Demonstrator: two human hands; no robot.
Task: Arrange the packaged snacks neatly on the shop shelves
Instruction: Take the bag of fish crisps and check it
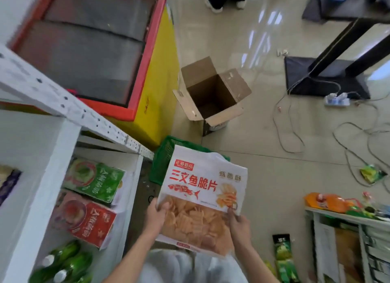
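Item: crisp packet (200,190), large, flat, likely light, crinkly, contents fragile. Left hand (155,216) and right hand (239,225) are pinching its lower corners, holding it above the green basket (163,162) beside the shelf (128,177). Edge grip is suiting it best; squeezing the middle is risking breakage.

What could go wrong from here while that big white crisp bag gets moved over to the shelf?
1. Both hands, left hand and right hand, grip only the lower edge of the crisp bag; its top could flop and the crisps crack.
2. The green basket sits right at the feet, a likely trip point.
3. Loose cables trail across the floor.
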